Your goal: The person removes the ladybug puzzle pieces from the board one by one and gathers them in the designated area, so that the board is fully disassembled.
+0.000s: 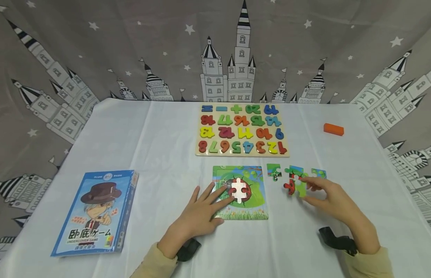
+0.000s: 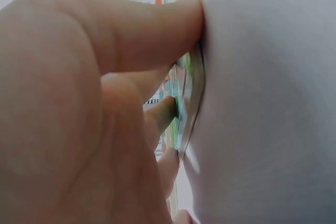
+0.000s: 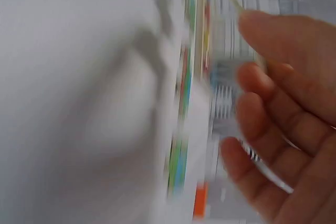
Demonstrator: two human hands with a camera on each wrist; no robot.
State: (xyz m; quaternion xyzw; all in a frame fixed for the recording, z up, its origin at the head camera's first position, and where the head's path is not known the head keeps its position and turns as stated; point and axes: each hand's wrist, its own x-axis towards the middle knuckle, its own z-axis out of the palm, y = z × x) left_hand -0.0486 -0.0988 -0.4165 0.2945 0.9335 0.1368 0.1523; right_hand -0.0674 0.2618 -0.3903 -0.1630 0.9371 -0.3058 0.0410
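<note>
A square ladybug jigsaw puzzle (image 1: 257, 208) lies on the white table, with a white piece-shaped gap in the ladybug's middle. My left hand (image 1: 198, 216) rests on its left side, fingers spread and nearly straight. In the left wrist view the thumb (image 2: 152, 32) lies at the puzzle's edge. To the right, my right hand (image 1: 335, 199) pinches a red-and-green puzzle piece (image 1: 300, 188) between thumb and fingers, raised over the table. In the right wrist view that piece is a thin, blurred edge. Loose pieces lie behind it: a green one (image 1: 273, 170) and a corner piece (image 1: 318, 172) among them.
Behind the puzzle lies a wooden number board (image 1: 242, 152) with colourful numerals. An orange block (image 1: 333, 129) lies at the back right. At the left is a blue game box (image 1: 97, 208). A grey castle-print cloth (image 1: 167, 46) hangs at the back.
</note>
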